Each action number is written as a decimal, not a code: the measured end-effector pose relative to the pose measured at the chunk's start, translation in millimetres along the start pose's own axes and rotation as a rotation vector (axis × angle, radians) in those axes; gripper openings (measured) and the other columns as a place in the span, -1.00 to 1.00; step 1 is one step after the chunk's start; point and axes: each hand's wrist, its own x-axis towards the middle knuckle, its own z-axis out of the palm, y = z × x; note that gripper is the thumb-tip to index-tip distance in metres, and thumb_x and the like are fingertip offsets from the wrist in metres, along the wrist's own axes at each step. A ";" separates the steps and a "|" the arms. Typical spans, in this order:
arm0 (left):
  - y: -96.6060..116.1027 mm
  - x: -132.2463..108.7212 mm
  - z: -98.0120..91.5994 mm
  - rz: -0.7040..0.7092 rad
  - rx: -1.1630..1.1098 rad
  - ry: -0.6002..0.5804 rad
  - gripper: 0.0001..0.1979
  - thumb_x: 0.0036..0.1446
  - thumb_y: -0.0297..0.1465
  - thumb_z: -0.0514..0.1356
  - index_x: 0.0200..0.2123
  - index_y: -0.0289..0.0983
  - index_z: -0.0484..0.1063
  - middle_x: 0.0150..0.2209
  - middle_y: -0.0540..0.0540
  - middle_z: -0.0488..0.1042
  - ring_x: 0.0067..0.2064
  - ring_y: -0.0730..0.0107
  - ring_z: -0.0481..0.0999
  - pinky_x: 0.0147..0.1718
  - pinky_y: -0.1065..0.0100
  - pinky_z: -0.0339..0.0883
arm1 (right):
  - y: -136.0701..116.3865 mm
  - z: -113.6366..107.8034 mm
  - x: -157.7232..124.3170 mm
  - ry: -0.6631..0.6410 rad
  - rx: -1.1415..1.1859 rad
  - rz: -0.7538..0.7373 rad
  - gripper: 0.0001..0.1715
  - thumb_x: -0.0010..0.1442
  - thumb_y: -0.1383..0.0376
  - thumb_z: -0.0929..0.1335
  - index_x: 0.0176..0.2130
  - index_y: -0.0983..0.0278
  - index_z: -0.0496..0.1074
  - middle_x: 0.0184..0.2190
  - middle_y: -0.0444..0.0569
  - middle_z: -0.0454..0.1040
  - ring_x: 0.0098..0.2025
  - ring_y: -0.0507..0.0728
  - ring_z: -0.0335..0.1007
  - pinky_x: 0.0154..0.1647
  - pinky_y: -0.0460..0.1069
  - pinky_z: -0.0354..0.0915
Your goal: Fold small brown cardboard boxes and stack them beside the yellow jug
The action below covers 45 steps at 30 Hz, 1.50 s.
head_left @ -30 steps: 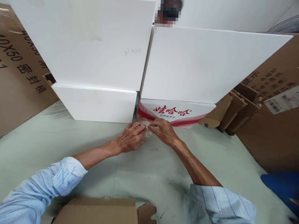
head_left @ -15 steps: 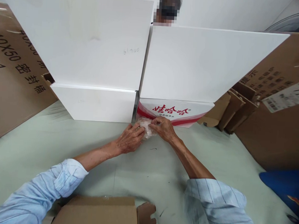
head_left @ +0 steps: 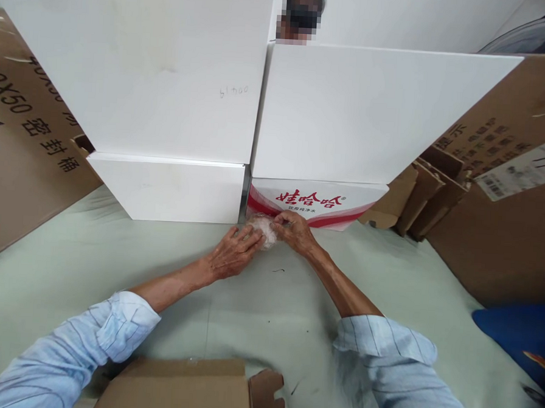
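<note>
We have a broad stretch of pale tabletop (head_left: 267, 307) open between our forearms, bounded at the near side by a brown carton (head_left: 176, 388) and at the far side by the front edges of a white box (head_left: 173, 189) and a red-printed box (head_left: 316, 203), with a narrow gap between the two. Larger cartons close off both flanks: the left carton (head_left: 26, 197) and the right carton (head_left: 503, 246). Compared with a second ago, our view has shifted slightly, our right cuff sits farther forward, and more of the clear plastic wad (head_left: 265, 229) shows between our hands, which stay at the same spot. That wad lies at the near foot of the red-printed box, by the gap. Our left hand (head_left: 236, 251) lays slightly bent, nearly joined fingers on its left side, though we cannot tell how firmly they hold. Our right hand (head_left: 297, 233) pinches its right edge, thumb and forefinger drawn together, just apart from the left fingertips.
</note>
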 end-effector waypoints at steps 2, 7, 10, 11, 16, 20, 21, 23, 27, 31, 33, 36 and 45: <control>1.2 -2.0 4.2 0.000 0.015 0.005 -0.38 0.36 -0.58 -0.02 0.46 -0.33 0.18 0.40 -0.37 0.36 0.42 -0.19 0.29 0.12 -0.18 0.37 | 2.0 2.8 -0.3 -0.009 -0.005 0.010 -0.74 0.17 0.09 0.38 -0.38 0.22 0.47 -0.39 -0.08 0.52 -0.29 0.13 0.39 -0.25 -0.01 0.28; 6.7 -5.1 13.6 -0.055 0.007 -0.003 -0.33 0.32 -0.59 0.00 0.48 -0.31 0.17 0.46 -0.37 0.28 0.49 -0.21 0.21 0.18 -0.22 0.33 | 0.1 8.8 -0.7 -0.019 -0.091 0.054 -0.81 0.22 0.19 0.33 -0.36 0.23 0.45 -0.41 -0.11 0.51 -0.35 0.10 0.36 -0.33 -0.05 0.22; 9.5 -7.2 16.6 -0.079 -0.040 -0.014 -0.36 0.35 -0.46 0.08 0.47 -0.40 0.16 0.50 -0.43 0.19 0.51 -0.27 0.16 0.18 -0.20 0.32 | -9.1 11.8 -1.1 -0.013 -0.196 0.079 -0.82 0.26 0.27 0.30 -0.36 0.23 0.45 -0.40 -0.09 0.52 -0.35 0.11 0.36 -0.33 -0.04 0.20; 10.6 -8.0 17.0 -0.085 -0.058 -0.014 -0.35 0.35 -0.42 0.10 0.46 -0.42 0.15 0.51 -0.46 0.17 0.51 -0.28 0.15 0.18 -0.20 0.32 | -13.1 13.1 -1.6 -0.006 -0.237 0.083 -0.83 0.27 0.31 0.30 -0.35 0.23 0.45 -0.38 -0.05 0.54 -0.32 0.13 0.38 -0.30 -0.02 0.20; 16.9 -7.8 10.3 -0.136 -0.123 -0.009 -0.36 0.32 -0.38 0.17 0.43 -0.37 0.22 0.50 -0.47 0.19 0.52 -0.28 0.14 0.23 -0.23 0.25 | -27.9 20.4 -7.2 0.025 -0.391 0.094 -0.81 0.33 0.42 0.29 -0.25 0.24 0.50 -0.18 0.15 0.61 -0.07 0.27 0.44 -0.10 0.06 0.25; 13.4 5.9 -11.2 -0.242 -0.272 -0.011 -0.49 0.29 -0.32 0.26 0.28 -0.25 0.38 0.39 -0.35 0.37 0.47 -0.29 0.18 0.19 -0.24 0.31 | -29.9 13.9 -5.0 0.014 -0.426 0.097 -0.78 0.40 0.37 0.29 -0.24 0.24 0.52 -0.23 0.12 0.60 -0.09 0.25 0.44 -0.10 0.04 0.29; 10.9 10.4 -17.6 -0.272 -0.323 -0.006 -0.54 0.31 -0.30 0.25 0.25 -0.24 0.40 0.33 -0.32 0.43 0.43 -0.26 0.24 0.17 -0.21 0.34 | -31.6 8.8 -3.4 0.017 -0.427 0.096 -0.76 0.41 0.36 0.28 -0.25 0.23 0.52 -0.24 0.10 0.59 -0.11 0.24 0.45 -0.12 0.04 0.29; 5.8 18.4 -28.7 -0.314 -0.396 0.004 -0.60 0.35 -0.28 0.22 0.21 -0.24 0.41 0.21 -0.27 0.51 0.34 -0.17 0.36 0.12 -0.13 0.41 | -40.1 -5.2 -4.4 0.043 -0.423 0.095 -0.71 0.44 0.35 0.25 -0.23 0.24 0.54 -0.21 0.11 0.58 -0.10 0.24 0.45 -0.12 0.04 0.32; 0.9 23.5 -36.7 -0.286 -0.410 -0.012 -0.70 0.36 -0.33 0.20 0.11 -0.23 0.49 0.17 -0.22 0.52 0.25 -0.07 0.45 0.09 -0.06 0.45 | -79.9 -36.7 -59.1 0.076 -0.348 0.019 -0.67 0.47 0.27 0.27 0.10 0.19 0.53 0.02 0.12 0.57 -0.01 0.27 0.50 0.00 0.11 0.43; 0.9 22.4 -28.3 -0.241 -0.388 -0.015 -0.77 0.35 -0.44 0.16 -0.02 -0.21 0.57 0.19 -0.19 0.50 0.22 0.01 0.48 0.10 -0.06 0.45 | -120.4 -58.8 -179.5 -0.218 -0.129 -0.157 -0.34 0.43 0.02 0.41 0.43 -0.17 0.28 0.31 -0.01 0.46 0.26 0.30 0.47 0.15 0.17 0.52; -0.3 25.3 -22.3 -0.262 -0.414 0.044 -0.77 0.38 -0.47 0.12 -0.14 -0.23 0.61 0.10 -0.17 0.54 0.16 0.09 0.51 0.11 0.01 0.47 | -127.4 -66.0 -222.8 -0.297 -0.170 -0.170 -0.17 0.40 0.01 0.44 0.50 -0.26 0.13 0.36 -0.07 0.42 0.33 0.29 0.43 0.20 0.17 0.53; -1.5 33.3 -15.6 -0.301 -0.444 0.114 -0.74 0.39 -0.47 0.11 -0.24 -0.24 0.62 0.00 -0.15 0.59 0.08 0.17 0.54 0.13 0.11 0.49 | -117.8 -65.1 -223.3 -0.216 -0.214 -0.144 -0.23 0.44 0.10 0.39 0.51 -0.22 0.14 0.35 -0.03 0.42 0.35 0.32 0.42 0.23 0.24 0.53; 13.8 28.1 -30.7 -0.245 -0.303 0.012 -0.72 0.35 -0.49 0.13 0.02 -0.23 0.57 0.16 -0.20 0.53 0.19 0.06 0.54 0.08 0.05 0.51 | -45.0 9.6 -51.3 0.009 -0.311 -0.284 -0.62 0.51 0.34 0.21 0.03 0.18 0.59 0.00 0.12 0.58 0.09 0.27 0.47 0.19 0.19 0.43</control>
